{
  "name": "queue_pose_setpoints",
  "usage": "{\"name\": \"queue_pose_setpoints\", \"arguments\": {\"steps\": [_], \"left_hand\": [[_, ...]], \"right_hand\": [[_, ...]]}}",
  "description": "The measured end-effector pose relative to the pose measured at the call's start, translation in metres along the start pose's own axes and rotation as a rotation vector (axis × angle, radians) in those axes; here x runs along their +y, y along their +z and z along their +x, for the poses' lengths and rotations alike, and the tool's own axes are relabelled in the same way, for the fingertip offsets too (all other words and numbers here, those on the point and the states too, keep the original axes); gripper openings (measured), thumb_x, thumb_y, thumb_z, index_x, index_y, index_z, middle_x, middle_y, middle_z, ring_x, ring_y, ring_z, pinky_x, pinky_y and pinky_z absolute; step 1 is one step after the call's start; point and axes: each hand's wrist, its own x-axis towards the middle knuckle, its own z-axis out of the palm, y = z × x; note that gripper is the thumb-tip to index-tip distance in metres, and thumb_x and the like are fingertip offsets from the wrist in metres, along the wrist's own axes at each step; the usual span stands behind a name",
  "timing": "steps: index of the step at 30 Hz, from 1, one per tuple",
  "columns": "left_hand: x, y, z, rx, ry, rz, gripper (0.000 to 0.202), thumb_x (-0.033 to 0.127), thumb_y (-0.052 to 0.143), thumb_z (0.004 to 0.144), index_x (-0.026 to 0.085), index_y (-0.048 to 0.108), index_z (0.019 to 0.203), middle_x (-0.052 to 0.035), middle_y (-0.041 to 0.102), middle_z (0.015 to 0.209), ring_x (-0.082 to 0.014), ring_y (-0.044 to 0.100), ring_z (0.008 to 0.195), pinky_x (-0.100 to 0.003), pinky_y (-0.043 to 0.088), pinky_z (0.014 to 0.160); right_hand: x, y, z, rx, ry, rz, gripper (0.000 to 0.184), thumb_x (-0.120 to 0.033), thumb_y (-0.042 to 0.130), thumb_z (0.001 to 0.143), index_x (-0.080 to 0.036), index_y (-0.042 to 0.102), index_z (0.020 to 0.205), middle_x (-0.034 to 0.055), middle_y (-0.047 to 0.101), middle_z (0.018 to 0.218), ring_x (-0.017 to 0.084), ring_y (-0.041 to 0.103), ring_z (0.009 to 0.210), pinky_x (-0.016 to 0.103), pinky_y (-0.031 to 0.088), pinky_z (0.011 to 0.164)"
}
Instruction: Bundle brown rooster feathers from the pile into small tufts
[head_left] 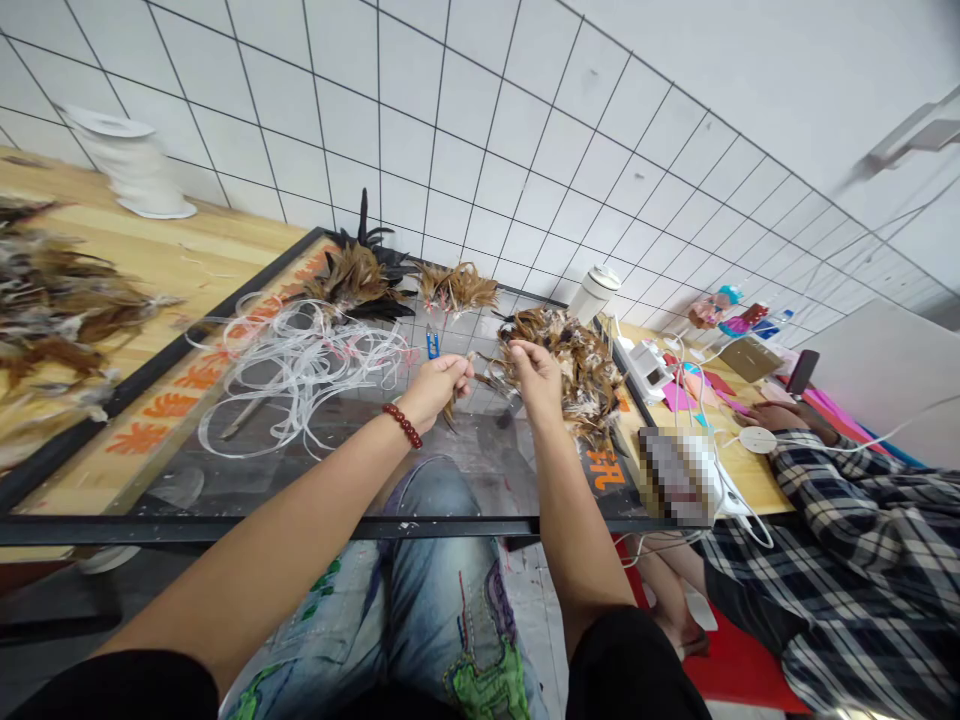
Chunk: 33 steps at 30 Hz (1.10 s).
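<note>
My left hand (439, 385) is closed in a pinch on a small bunch of brown feathers (452, 408) above the glass table (480, 470). A red bead bracelet sits on that wrist. Close to its right, my right hand (534, 372) is closed too, pinching at a large heap of brown and white feathers (581, 365). The two hands are almost touching over the glass.
A tangle of white plastic strips (300, 365) and blue snips (433, 343) lie on the glass. More feather bunches (360, 275) lie further back, and others (52, 310) at left. A white spool (135, 160) stands on the wooden bench. A person in a plaid shirt (847, 540) sits at right.
</note>
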Motion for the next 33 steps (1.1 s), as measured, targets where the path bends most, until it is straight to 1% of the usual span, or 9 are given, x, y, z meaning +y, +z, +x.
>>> {"name": "queue_pose_setpoints", "arguments": {"steps": [2, 5, 8, 11, 19, 24, 27, 30, 33], "left_hand": [[0.001, -0.003, 0.003, 0.088, 0.002, -0.063, 0.020, 0.022, 0.058, 0.080, 0.015, 0.054, 0.062, 0.0055, 0.041, 0.048, -0.0072, 0.047, 0.043, -0.018, 0.040, 0.047], [0.003, -0.006, 0.005, 0.149, 0.005, -0.137, 0.020, 0.021, 0.054, 0.082, 0.016, 0.052, 0.063, 0.0059, 0.040, 0.048, -0.0067, 0.046, 0.043, -0.018, 0.041, 0.047], [0.004, -0.007, 0.005, 0.155, -0.015, -0.178, 0.020, 0.019, 0.052, 0.084, 0.015, 0.051, 0.064, 0.0061, 0.040, 0.048, -0.0062, 0.046, 0.043, -0.018, 0.042, 0.047], [0.005, -0.006, 0.005, 0.144, -0.034, -0.205, 0.019, 0.020, 0.052, 0.084, 0.015, 0.051, 0.066, 0.0063, 0.040, 0.048, -0.0059, 0.046, 0.042, -0.018, 0.043, 0.048], [0.002, -0.006, 0.007, 0.158, 0.016, -0.142, 0.019, 0.022, 0.055, 0.082, 0.016, 0.053, 0.064, 0.0056, 0.041, 0.050, -0.0072, 0.046, 0.044, -0.020, 0.042, 0.052], [-0.001, -0.005, 0.005, 0.196, 0.339, 0.487, 0.022, 0.021, 0.046, 0.084, 0.018, 0.059, 0.067, -0.0015, 0.061, 0.065, -0.0140, 0.057, 0.066, -0.025, 0.042, 0.067], [-0.004, -0.005, 0.000, 0.135, 0.373, 0.808, 0.022, 0.022, 0.043, 0.085, 0.019, 0.060, 0.071, -0.0026, 0.063, 0.068, -0.0173, 0.056, 0.068, -0.028, 0.040, 0.068], [-0.007, -0.005, -0.001, 0.118, 0.337, 0.897, 0.023, 0.021, 0.042, 0.085, 0.020, 0.056, 0.067, -0.0017, 0.057, 0.061, -0.0171, 0.052, 0.061, -0.028, 0.038, 0.062], [-0.012, -0.005, 0.004, 0.137, 0.292, 0.726, 0.022, 0.022, 0.045, 0.084, 0.020, 0.054, 0.065, 0.0003, 0.051, 0.056, -0.0155, 0.049, 0.057, -0.026, 0.038, 0.059]], "right_hand": [[0.002, -0.012, 0.004, 0.035, -0.077, -0.340, 0.020, -0.031, 0.056, 0.080, -0.018, 0.071, 0.086, 0.0049, 0.064, 0.086, 0.017, 0.056, 0.081, 0.030, 0.044, 0.078], [0.002, -0.019, 0.001, -0.153, -0.058, -0.767, 0.014, -0.027, 0.059, 0.078, -0.022, 0.072, 0.080, 0.0051, 0.064, 0.086, 0.018, 0.058, 0.080, 0.030, 0.043, 0.075], [0.001, -0.015, -0.006, -0.335, -0.017, -1.029, 0.013, -0.031, 0.062, 0.078, -0.023, 0.072, 0.082, 0.0073, 0.065, 0.092, 0.021, 0.060, 0.085, 0.031, 0.042, 0.074], [-0.001, -0.010, -0.010, -0.408, 0.016, -1.141, 0.014, -0.026, 0.057, 0.081, -0.021, 0.071, 0.082, 0.0098, 0.066, 0.094, 0.022, 0.062, 0.087, 0.031, 0.040, 0.073], [-0.003, -0.009, -0.008, -0.374, -0.127, -1.025, 0.016, -0.021, 0.048, 0.087, -0.021, 0.064, 0.092, 0.0064, 0.068, 0.094, 0.020, 0.061, 0.086, 0.029, 0.038, 0.071], [-0.012, -0.004, -0.011, -0.511, -0.427, -0.910, 0.015, -0.023, 0.050, 0.089, -0.021, 0.065, 0.088, 0.0061, 0.067, 0.089, 0.019, 0.059, 0.088, 0.028, 0.038, 0.076], [-0.015, 0.001, -0.015, -0.504, -0.541, -0.832, 0.019, -0.026, 0.048, 0.091, -0.020, 0.067, 0.090, 0.0076, 0.066, 0.089, 0.020, 0.058, 0.089, 0.030, 0.039, 0.079], [-0.014, 0.006, -0.018, -0.411, -0.523, -0.645, 0.018, -0.028, 0.051, 0.090, -0.020, 0.067, 0.092, 0.0074, 0.068, 0.090, 0.018, 0.060, 0.090, 0.030, 0.042, 0.083], [-0.010, 0.010, -0.018, -0.268, -0.382, -0.372, 0.022, -0.032, 0.061, 0.084, -0.019, 0.065, 0.101, 0.0051, 0.069, 0.088, 0.015, 0.062, 0.080, 0.028, 0.047, 0.080]]}}
